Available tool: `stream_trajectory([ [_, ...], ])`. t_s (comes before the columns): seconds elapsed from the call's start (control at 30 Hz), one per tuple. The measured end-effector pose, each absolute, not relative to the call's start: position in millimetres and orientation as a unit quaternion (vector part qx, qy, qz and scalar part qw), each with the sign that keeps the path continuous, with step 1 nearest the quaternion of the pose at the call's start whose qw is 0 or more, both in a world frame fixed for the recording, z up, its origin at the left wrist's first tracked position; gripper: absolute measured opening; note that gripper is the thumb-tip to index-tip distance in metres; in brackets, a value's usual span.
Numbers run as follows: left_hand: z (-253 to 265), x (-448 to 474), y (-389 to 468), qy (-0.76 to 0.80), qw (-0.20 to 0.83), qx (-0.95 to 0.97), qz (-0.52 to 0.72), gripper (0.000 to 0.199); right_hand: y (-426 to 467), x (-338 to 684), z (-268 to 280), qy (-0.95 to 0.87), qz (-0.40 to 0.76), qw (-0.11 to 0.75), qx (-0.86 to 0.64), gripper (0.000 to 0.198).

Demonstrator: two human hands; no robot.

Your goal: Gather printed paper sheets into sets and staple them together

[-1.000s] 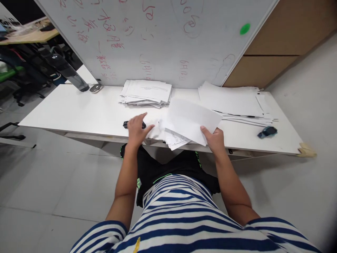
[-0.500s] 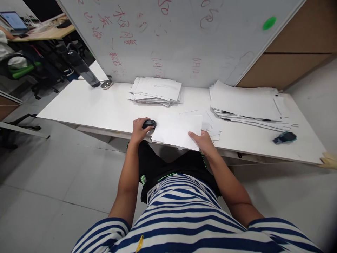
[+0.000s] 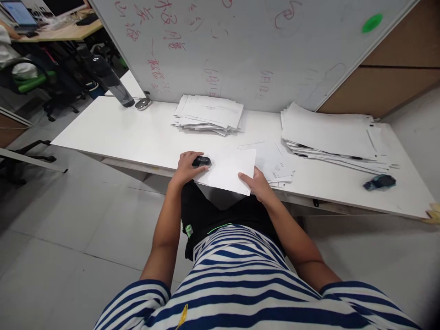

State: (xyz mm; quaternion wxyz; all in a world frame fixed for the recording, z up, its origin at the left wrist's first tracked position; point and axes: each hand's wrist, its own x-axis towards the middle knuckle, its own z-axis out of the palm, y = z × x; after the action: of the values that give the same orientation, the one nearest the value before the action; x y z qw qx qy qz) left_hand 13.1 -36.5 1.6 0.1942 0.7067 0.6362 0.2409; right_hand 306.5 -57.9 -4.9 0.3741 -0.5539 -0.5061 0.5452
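My left hand [image 3: 188, 168] is closed around a small black stapler [image 3: 202, 161] at the left end of a white sheet of paper [image 3: 228, 170]. The stapler's front overlaps that end of the sheet; whether the paper lies inside its jaw is hidden. At the sheet's right end, my right hand [image 3: 258, 184] pinches the paper, thumb on top and fingers underneath. The sheet reaches over the front edge of the white table [image 3: 137, 142]. Partly beneath its right side lie loose printed sheets [image 3: 275, 162].
Behind my hands stands a paper stack [image 3: 209, 112], with a larger stack [image 3: 330, 133] to the right. A dark blue-black object [image 3: 379, 182] sits near the right end. A bottle [image 3: 112, 82] and a computer mouse [image 3: 143, 103] are back left, beside the whiteboard [image 3: 233, 55].
My right hand and the white sheet have moved left, toward the stapler, which now overlaps the sheet's end. More of the printed sheets shows. The view has shifted slightly.
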Motion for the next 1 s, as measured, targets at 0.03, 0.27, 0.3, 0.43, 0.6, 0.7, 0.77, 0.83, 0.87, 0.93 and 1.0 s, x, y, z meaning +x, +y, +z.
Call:
stream_trajectory([
  [0.03, 9, 12, -36, 0.636, 0.211, 0.707, 0.223, 0.05, -59, 306, -4, -0.508, 0.543, 0.379, -0.551, 0.052],
  [0.27, 46, 31, 2, 0.704, 0.151, 0.633, 0.283, 0.048, -58, 301, 9, -0.528, 0.513, 0.417, -0.533, 0.046],
  [0.3, 44, 38, 10, 0.715, 0.138, 0.628, 0.276, 0.048, -58, 300, 11, -0.531, 0.508, 0.419, -0.533, 0.045],
  [0.43, 19, 62, 30, 0.762, 0.088, 0.607, 0.208, 0.046, -58, 296, 16, -0.55, 0.488, 0.413, -0.538, 0.044],
  [0.6, -5, 67, 33, 0.752, 0.017, 0.627, 0.201, 0.04, -61, 292, 16, -0.565, 0.476, 0.391, -0.548, 0.048],
  [0.7, -3, 59, 34, 0.743, 0.053, 0.617, 0.255, 0.035, -62, 291, 16, -0.583, 0.438, 0.394, -0.56, 0.044],
  [0.77, 0, 51, 31, 0.72, 0.072, 0.597, 0.348, 0.036, -60, 293, 19, -0.596, 0.406, 0.404, -0.563, 0.04],
  [0.83, 1, 44, 23, 0.682, 0.055, 0.574, 0.45, 0.042, -54, 298, 25, -0.605, 0.394, 0.405, -0.561, 0.036],
  [0.87, 0, 40, 17, 0.663, 0.032, 0.575, 0.477, 0.045, -50, 302, 29, -0.606, 0.396, 0.404, -0.559, 0.034],
  [0.93, -8, 35, 2, 0.64, -0.016, 0.618, 0.456, 0.041, -42, 313, 38, -0.597, 0.4, 0.413, -0.56, 0.033],
  [1.0, -21, 32, -12, 0.642, -0.051, 0.668, 0.375, 0.036, -35, 328, 45, -0.579, 0.388, 0.443, -0.563, 0.032],
])
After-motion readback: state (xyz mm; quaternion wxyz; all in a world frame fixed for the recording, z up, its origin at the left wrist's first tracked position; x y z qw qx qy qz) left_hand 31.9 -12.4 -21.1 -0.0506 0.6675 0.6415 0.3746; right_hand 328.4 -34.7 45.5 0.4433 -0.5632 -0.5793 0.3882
